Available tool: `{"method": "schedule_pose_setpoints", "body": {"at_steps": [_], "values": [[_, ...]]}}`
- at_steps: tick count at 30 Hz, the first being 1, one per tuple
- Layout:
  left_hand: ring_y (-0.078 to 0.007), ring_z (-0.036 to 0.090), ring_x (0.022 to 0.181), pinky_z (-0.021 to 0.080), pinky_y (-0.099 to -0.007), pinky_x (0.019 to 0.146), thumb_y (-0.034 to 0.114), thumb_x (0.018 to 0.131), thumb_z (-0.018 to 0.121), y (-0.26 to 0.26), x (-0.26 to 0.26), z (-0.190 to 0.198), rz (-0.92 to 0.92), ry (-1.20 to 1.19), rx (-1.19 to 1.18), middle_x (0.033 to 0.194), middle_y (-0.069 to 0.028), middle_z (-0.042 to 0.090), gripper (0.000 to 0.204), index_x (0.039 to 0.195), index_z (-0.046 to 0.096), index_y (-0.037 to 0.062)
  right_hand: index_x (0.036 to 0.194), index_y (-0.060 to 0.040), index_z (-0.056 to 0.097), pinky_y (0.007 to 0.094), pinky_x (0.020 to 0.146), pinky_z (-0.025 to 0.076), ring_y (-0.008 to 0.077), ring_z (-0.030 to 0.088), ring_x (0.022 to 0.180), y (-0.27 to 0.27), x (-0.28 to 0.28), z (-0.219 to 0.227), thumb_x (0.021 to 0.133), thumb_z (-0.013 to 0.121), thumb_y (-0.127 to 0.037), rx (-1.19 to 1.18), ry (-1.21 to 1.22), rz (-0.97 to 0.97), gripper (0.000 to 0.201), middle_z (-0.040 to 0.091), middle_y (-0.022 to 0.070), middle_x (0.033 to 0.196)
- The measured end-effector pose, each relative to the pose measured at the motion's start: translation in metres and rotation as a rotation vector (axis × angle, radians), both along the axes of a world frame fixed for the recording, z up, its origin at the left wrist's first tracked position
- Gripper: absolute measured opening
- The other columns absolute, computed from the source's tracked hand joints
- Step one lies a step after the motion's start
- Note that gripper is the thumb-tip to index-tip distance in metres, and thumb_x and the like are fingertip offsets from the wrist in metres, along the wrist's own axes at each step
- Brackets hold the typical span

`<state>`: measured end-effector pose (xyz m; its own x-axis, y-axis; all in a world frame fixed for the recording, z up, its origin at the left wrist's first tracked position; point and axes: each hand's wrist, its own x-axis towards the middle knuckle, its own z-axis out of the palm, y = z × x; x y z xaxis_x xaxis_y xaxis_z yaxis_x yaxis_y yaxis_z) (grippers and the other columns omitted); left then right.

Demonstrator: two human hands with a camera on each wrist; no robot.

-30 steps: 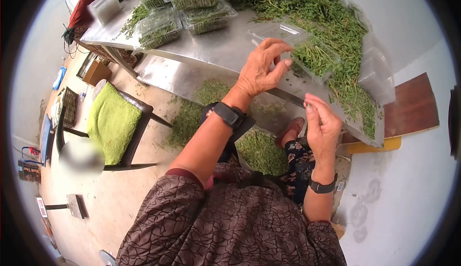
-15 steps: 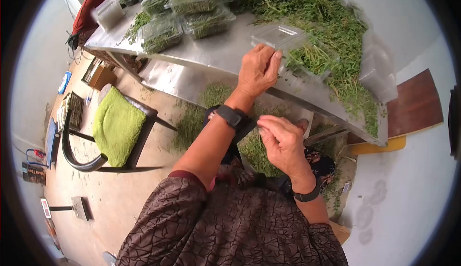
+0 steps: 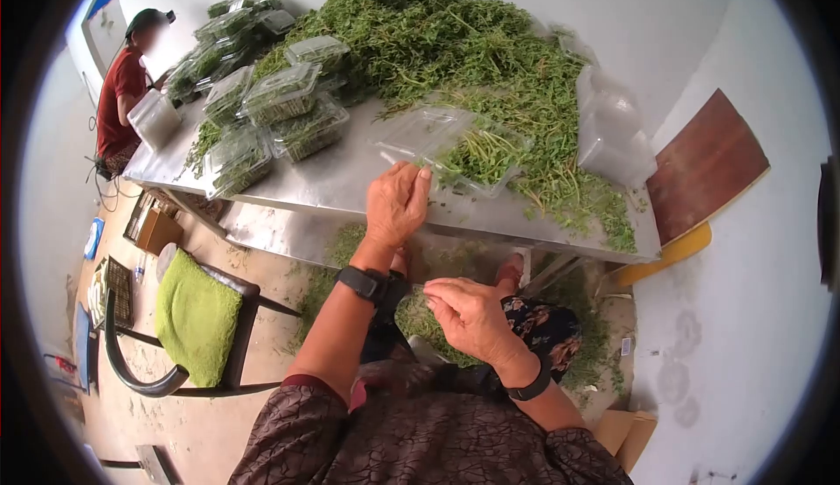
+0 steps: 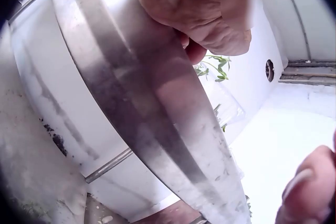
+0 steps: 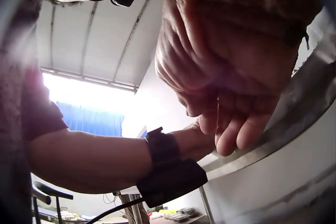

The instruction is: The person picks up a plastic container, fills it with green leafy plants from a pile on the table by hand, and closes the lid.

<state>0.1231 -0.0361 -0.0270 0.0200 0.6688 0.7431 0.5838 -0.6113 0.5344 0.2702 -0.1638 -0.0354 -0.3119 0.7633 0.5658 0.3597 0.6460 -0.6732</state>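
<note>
In the head view, the distant person's face (image 3: 150,31) is blurred and the shirt (image 3: 420,437) cut off below; the left wrist view crops the left hand (image 4: 197,8).

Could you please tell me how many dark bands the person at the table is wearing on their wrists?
2: one band around the left wrist, and another band around the right wrist. Neither sleeve covers them.
</note>
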Motion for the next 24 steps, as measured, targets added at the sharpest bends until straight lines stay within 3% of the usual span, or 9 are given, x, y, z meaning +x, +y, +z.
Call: {"method": "schedule_pose_setpoints", "body": {"at_steps": [3, 5, 6, 8, 9, 11, 18, 20, 24], "values": [[-0.025, 0.05, 0.046, 0.04, -0.0367, 0.048, 0.02, 0.09, 0.055, 0.003, -0.001, -0.002, -0.133, -0.242, -0.011, 0.054, -0.0107, 0.053, 0.032, 0.065, 0.055, 0.0005, 0.086, 0.0005, 0.063, 0.0361, 0.066, 0.053, 0.0311, 0.065, 0.077, -0.003, 0.001, 0.002, 0.077, 0.064, -0.002, -0.002, -0.01, -0.007, 0.01, 0.066, 0.0131, 0.087], [-0.0097, 0.045, 0.049, 0.034, -0.0262, 0.045, 0.028, 0.095, 0.05, -0.01, -0.006, 0.016, -0.172, -0.484, -0.406, 0.064, -0.0067, 0.06, 0.041, 0.067, 0.058, 0.0001, 0.089, 0.001, 0.064, 0.0357, 0.067, 0.053, 0.0306, 0.065, 0.077, -0.004, 0.004, 0.002, 0.077, 0.064, -0.001, -0.025, 0.001, -0.027, 0.012, 0.067, 0.0142, 0.088], [-0.0097, 0.045, 0.049, 0.034, -0.0262, 0.045, 0.028, 0.095, 0.05, -0.014, -0.006, 0.021, -0.145, -0.487, -0.423, 0.064, -0.0067, 0.06, 0.041, 0.067, 0.058, 0.0001, 0.09, 0.0014, 0.064, 0.0354, 0.067, 0.053, 0.0303, 0.065, 0.077, -0.005, 0.007, 0.004, 0.078, 0.063, -0.001, -0.03, -0.002, -0.039, 0.012, 0.067, 0.0146, 0.088], [-0.0081, 0.043, 0.049, 0.03, -0.0213, 0.044, 0.03, 0.096, 0.047, -0.022, -0.001, 0.026, -0.417, -0.804, -0.509, 0.066, -0.0069, 0.06, 0.042, 0.068, 0.059, 0.0018, 0.09, 0.0021, 0.064, 0.0344, 0.066, 0.053, 0.0301, 0.066, 0.077, -0.007, 0.011, 0.007, 0.079, 0.063, -0.001, -0.077, 0.018, -0.045, 0.012, 0.067, 0.0157, 0.088], [-0.0081, 0.043, 0.049, 0.03, -0.0213, 0.044, 0.03, 0.096, 0.047, -0.028, 0.002, 0.028, -0.396, -0.815, -0.517, 0.066, -0.0069, 0.06, 0.042, 0.068, 0.059, 0.0018, 0.091, 0.0027, 0.064, 0.0331, 0.065, 0.053, 0.0287, 0.066, 0.076, -0.007, 0.014, 0.006, 0.08, 0.062, -0.001, -0.078, 0.019, -0.04, 0.011, 0.067, 0.0159, 0.089], [-0.0088, 0.041, 0.048, 0.032, -0.0214, 0.045, 0.029, 0.097, 0.045, -0.036, 0.008, 0.033, -0.649, -0.982, -0.782, 0.068, -0.0083, 0.061, 0.04, 0.071, 0.059, 0.0022, 0.091, 0.0027, 0.064, 0.0323, 0.065, 0.053, 0.0276, 0.067, 0.076, -0.007, 0.019, 0.006, 0.081, 0.062, -0.001, -0.116, 0.034, -0.049, 0.011, 0.067, 0.016, 0.089], [-0.0101, 0.039, 0.049, 0.03, -0.0223, 0.046, 0.029, 0.097, 0.043, -0.073, 0.027, 0.008, -0.759, -1.084, -1.201, 0.068, -0.0072, 0.06, 0.038, 0.072, 0.058, 0.0042, 0.091, 0.0034, 0.064, 0.0287, 0.064, 0.05, 0.023, 0.065, 0.072, -0.013, 0.035, 0.004, 0.083, 0.06, 0.0, -0.109, 0.123, -0.155, 0.009, 0.067, 0.0153, 0.086], [-0.0111, 0.038, 0.048, 0.029, -0.0229, 0.046, 0.029, 0.096, 0.045, -0.083, 0.031, -0.02, -0.903, -1.208, -1.378, 0.068, -0.0061, 0.059, 0.035, 0.074, 0.057, 0.0043, 0.089, 0.0032, 0.063, 0.0299, 0.061, 0.05, 0.024, 0.064, 0.07, -0.017, 0.037, 0.005, 0.082, 0.061, 0.0, -0.154, 0.076, -0.156, 0.008, 0.066, 0.0157, 0.083], [-0.0104, 0.038, 0.048, 0.029, -0.0227, 0.044, 0.029, 0.095, 0.046, -0.105, 0.041, -0.04, -0.855, -1.431, -1.533, 0.065, -0.0033, 0.053, 0.032, 0.076, 0.055, 0.0054, 0.08, -0.0003, 0.062, 0.0346, 0.058, 0.05, 0.0308, 0.064, 0.064, -0.024, 0.036, 0.018, 0.077, 0.064, -0.002, 0.018, -0.134, -0.185, 0.004, 0.065, 0.0124, 0.073]]}}
